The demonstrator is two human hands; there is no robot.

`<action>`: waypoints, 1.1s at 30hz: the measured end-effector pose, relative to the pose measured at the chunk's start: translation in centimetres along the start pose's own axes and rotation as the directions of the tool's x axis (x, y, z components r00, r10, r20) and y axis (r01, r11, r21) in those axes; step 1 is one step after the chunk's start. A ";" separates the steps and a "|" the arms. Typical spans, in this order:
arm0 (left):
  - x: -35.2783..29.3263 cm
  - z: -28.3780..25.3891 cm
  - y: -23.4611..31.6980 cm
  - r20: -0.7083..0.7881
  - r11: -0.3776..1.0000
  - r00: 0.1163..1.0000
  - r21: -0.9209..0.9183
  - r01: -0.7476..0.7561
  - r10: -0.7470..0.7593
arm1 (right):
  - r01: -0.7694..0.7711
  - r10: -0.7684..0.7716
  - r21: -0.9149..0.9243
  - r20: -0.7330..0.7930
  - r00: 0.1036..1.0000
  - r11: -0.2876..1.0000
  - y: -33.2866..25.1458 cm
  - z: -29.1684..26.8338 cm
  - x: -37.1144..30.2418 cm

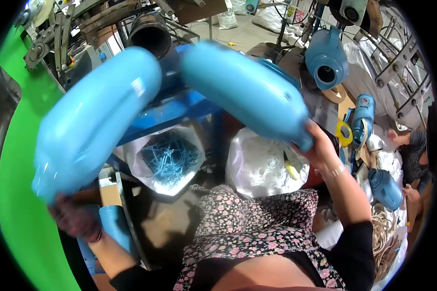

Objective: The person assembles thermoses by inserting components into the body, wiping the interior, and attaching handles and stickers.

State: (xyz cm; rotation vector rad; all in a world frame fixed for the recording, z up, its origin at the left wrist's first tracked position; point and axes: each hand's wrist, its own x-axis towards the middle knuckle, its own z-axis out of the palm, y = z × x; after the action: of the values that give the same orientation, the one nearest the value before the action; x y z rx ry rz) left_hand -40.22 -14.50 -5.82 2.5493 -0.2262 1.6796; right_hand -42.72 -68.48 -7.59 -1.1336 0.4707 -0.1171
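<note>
Two large, glossy blue plastic bottles are up in the air in front of me, slightly smeared by motion. My left hand, in a dark reddish glove, grips the left bottle by its lower, narrow end. That bottle slants up to the right. My right hand, bare with a band at the wrist, is closed round the neck end of the right bottle. The right bottle slants up to the left. Both far ends come near each other, apart by a small gap.
Below hang a white bag of blue plastic sticks and another bag of white rings and a yellow-handled tool. A blue jug sits on machinery at far right. A co-worker's hand touches another blue jug. Yellow tape lies nearby.
</note>
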 end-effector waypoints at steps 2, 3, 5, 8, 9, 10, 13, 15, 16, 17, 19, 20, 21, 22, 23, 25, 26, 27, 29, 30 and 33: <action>-5.8 -3.8 -6.1 0.030 0.910 0.994 0.405 0.085 -0.106 | 0.009 -0.005 -0.009 0.379 0.925 1.000 1.3 6.8 4.7; -8.5 -5.3 -7.7 0.054 0.853 0.989 0.515 0.091 -0.138 | -0.040 0.033 0.011 0.359 0.933 0.999 2.1 13.0 4.1; -13.0 -6.6 -8.7 0.073 0.858 0.983 0.501 0.109 -0.167 | -0.191 0.135 0.069 0.481 0.866 0.979 3.9 22.4 3.6; -17.8 -8.6 -9.9 0.176 0.848 0.969 0.527 0.055 -0.172 | -0.179 0.056 0.219 0.472 0.880 0.959 5.5 32.7 6.3; -17.8 -9.7 -9.3 0.204 0.865 0.967 0.500 0.034 -0.156 | -0.167 0.047 0.240 0.437 0.898 0.956 4.6 35.3 8.8; -17.9 -10.0 -9.3 0.226 0.873 0.960 0.486 0.036 -0.166 | -0.138 0.026 0.262 0.389 0.921 0.955 3.2 36.8 11.5; -18.2 -10.6 -8.3 0.273 0.924 0.945 0.376 0.067 -0.180 | -0.145 -0.009 0.342 0.411 0.912 0.928 2.7 38.1 16.7; -15.2 -9.7 -6.3 0.254 0.974 0.955 0.206 0.099 -0.151 | -0.234 0.063 0.298 0.490 0.870 0.926 2.9 37.1 17.7; -12.9 -8.9 -5.0 0.228 0.991 0.966 0.084 0.106 -0.123 | -0.305 0.116 0.253 0.565 0.817 0.918 2.7 35.8 18.8; -10.4 -7.6 -3.5 0.194 0.992 0.977 -0.068 0.107 -0.092 | -0.268 0.131 0.138 0.609 0.783 0.954 2.4 34.6 18.4; -4.6 -5.2 0.9 0.118 0.906 0.993 -0.418 0.066 -0.017 | 0.121 -0.012 -0.235 0.421 0.907 0.964 3.1 33.3 15.4; -0.3 -2.8 4.2 0.067 0.780 0.997 -0.625 0.017 0.032 | 0.340 -0.162 -0.215 0.575 0.802 0.916 2.8 32.5 11.3; 4.4 -0.4 7.9 0.025 0.587 0.993 -0.808 -0.050 0.118 | 0.545 -0.315 -0.128 0.699 0.642 0.829 2.5 31.4 7.3; 9.5 1.9 11.6 0.043 0.286 0.978 -0.958 -0.017 0.204 | 0.698 -0.445 -0.002 0.769 0.459 0.716 2.0 29.9 3.4; 5.6 1.4 11.7 -0.228 0.488 0.921 -0.794 -0.363 0.316 | 0.978 -0.660 0.094 0.749 0.054 0.187 2.1 26.1 3.5; 6.2 -4.9 8.8 -0.069 0.511 0.734 -0.674 -0.534 0.676 | 0.927 -0.528 0.376 0.790 -0.312 0.015 0.2 24.1 -4.8; 7.8 -5.0 10.7 0.094 0.450 0.670 -0.808 -0.380 0.736 | 0.935 -0.441 0.351 0.848 -0.294 0.051 -0.4 21.5 -7.6; 9.5 -5.0 12.7 0.255 0.427 0.578 -0.885 -0.182 0.775 | 0.994 -0.425 0.108 0.899 -0.105 -0.016 -1.3 19.1 -9.6; 9.3 -3.0 17.5 0.064 0.262 0.757 -0.954 -0.144 0.650 | 0.999 -0.709 0.011 0.704 -0.041 -0.047 -2.9 14.4 -9.4; 9.3 -1.4 19.5 -0.016 0.153 0.863 -0.982 -0.107 0.504 | 0.983 -0.815 -0.111 0.576 -0.054 -0.144 -3.8 9.7 -8.4; 9.4 1.0 22.3 0.179 0.006 0.975 -0.984 0.180 0.132 | 0.763 -0.764 0.036 -0.003 0.646 0.645 -4.3 -5.3 -13.4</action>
State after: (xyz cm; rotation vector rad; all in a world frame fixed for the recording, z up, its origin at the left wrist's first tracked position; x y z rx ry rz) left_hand -39.37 -37.33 2.04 1.4199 -0.9865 0.5516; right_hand -56.35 -70.45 -1.47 -1.2376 -0.0656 -0.8674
